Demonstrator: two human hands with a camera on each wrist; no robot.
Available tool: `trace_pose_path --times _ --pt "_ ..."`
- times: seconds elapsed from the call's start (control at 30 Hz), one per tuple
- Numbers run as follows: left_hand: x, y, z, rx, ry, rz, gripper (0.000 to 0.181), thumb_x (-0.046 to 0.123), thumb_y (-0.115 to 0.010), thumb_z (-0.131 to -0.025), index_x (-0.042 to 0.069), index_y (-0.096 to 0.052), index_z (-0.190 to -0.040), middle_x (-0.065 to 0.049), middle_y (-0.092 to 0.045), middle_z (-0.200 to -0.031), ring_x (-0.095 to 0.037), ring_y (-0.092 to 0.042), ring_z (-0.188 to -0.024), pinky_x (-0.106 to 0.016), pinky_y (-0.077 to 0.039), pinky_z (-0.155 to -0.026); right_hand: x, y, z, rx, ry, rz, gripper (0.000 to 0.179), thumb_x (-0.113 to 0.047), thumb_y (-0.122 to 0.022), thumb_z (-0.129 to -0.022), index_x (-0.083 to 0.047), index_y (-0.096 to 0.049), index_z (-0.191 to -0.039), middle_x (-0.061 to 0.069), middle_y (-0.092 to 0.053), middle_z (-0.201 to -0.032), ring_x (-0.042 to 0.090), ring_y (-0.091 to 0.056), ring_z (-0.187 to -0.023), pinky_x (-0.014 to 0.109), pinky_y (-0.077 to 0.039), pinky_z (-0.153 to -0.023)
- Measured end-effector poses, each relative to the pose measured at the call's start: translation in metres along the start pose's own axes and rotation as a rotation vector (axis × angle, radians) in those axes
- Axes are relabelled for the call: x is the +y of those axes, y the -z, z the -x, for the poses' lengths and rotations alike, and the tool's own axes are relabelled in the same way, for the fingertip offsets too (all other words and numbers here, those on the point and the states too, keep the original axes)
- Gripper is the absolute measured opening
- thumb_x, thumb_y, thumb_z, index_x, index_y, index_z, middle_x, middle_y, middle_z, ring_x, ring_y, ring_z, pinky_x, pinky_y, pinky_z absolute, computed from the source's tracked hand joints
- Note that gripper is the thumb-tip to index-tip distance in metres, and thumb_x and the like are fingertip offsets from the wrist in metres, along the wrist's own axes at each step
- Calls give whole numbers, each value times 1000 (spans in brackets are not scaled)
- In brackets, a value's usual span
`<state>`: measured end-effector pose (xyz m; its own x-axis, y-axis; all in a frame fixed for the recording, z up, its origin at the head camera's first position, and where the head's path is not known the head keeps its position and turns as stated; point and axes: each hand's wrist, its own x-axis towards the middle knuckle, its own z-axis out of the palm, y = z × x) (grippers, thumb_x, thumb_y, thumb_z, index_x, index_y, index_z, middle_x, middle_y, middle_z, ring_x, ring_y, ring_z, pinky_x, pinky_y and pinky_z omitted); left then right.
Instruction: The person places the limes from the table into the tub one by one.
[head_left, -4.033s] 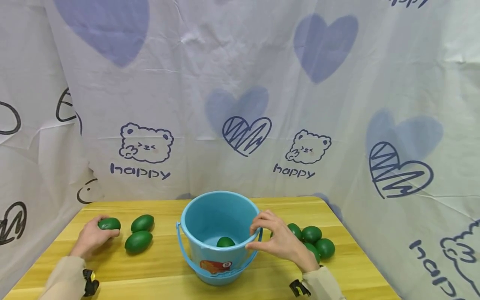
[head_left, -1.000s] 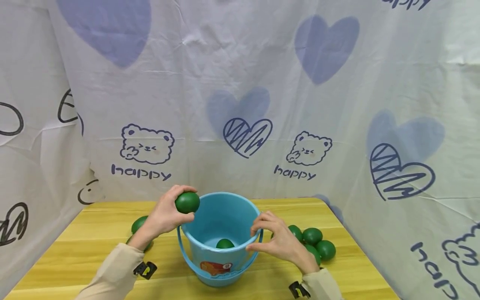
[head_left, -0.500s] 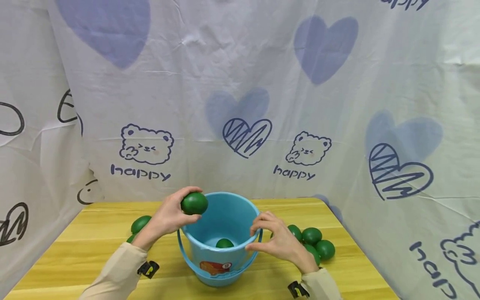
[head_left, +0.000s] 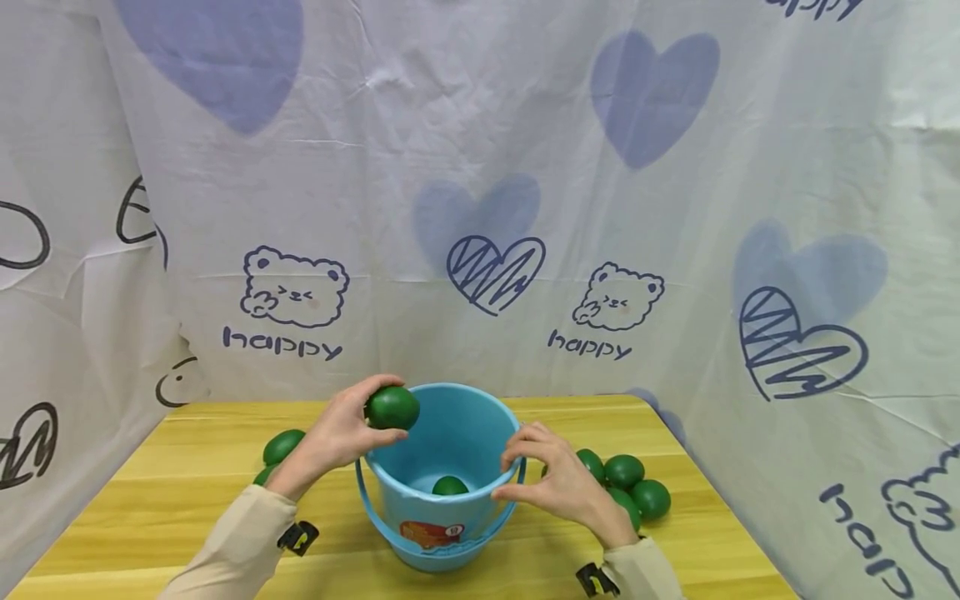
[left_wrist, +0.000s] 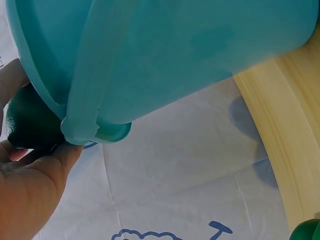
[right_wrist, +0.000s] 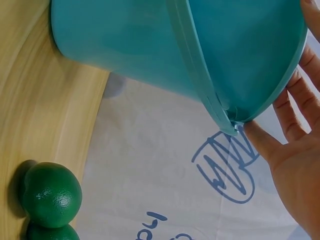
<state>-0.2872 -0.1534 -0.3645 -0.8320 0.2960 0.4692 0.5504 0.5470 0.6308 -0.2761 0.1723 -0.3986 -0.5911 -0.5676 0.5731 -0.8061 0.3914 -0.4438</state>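
Note:
A light blue bucket (head_left: 420, 508) stands upright, its handle hanging down at the front. My left hand (head_left: 341, 429) holds a dark green lime (head_left: 393, 407) between thumb and fingers, over the bucket's left rim. In the left wrist view the lime (left_wrist: 32, 120) shows right beside the rim, near the handle's hinge. My right hand (head_left: 558, 475) grips the bucket's right rim with thumb and fingers; the right wrist view shows those fingers (right_wrist: 288, 116) along the rim's outer side. Another lime (head_left: 450, 486) lies on the bucket's floor, partly hidden by the front wall.
Several limes (head_left: 624, 472) lie clustered on the wooden table (head_left: 697, 554) to the right, partly behind my right hand. Left of the bucket are two more limes (head_left: 283, 447), partly covered by my left wrist. A printed cloth (head_left: 442, 125) hangs behind the table.
My left hand has lifted a lime from the table's left side and carried it right to the bucket's rim, shifting slightly further right lately. The right hand has stayed at the rim.

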Motion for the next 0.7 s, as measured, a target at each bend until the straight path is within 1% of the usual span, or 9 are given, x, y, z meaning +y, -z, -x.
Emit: trace_pose_path --times 0.2,0.37,0.57,0.7 --pt "1 0 2 5 -15 -5 60 13 -84 -76 7 -57 -129 -16 -62 -122 -27 -62 -98 -37 -57 -77 1 -1 1 26 39 19 25 -36 -84 -76 -20 -69 -89 -12 -64 -97 9 -53 -98 34 -52 -88" --pt "1 0 2 8 -20 -8 60 13 -84 -76 7 -58 -130 -15 -63 -121 -26 -62 -99 -36 -57 -77 2 -2 1 36 65 47 24 -35 -84 -76 -24 -68 -90 -13 -63 -97 9 -52 -99 35 -51 -88" --pt "1 -1 1 2 -25 -21 59 14 -85 -76 8 -59 -129 -14 -63 -121 -26 -62 -99 -38 -57 -78 3 -3 2 30 46 57 26 -38 -83 -76 -22 -68 -90 -17 -61 -99 6 -51 -102 36 -51 -89" --pt "1 -2 0 -6 -37 -36 55 14 -85 -76 10 -62 -125 -13 -63 -121 -28 -62 -102 -43 -58 -82 3 -4 2 23 34 61 27 -40 -83 -76 -24 -67 -91 -19 -60 -99 5 -51 -103 36 -52 -89"
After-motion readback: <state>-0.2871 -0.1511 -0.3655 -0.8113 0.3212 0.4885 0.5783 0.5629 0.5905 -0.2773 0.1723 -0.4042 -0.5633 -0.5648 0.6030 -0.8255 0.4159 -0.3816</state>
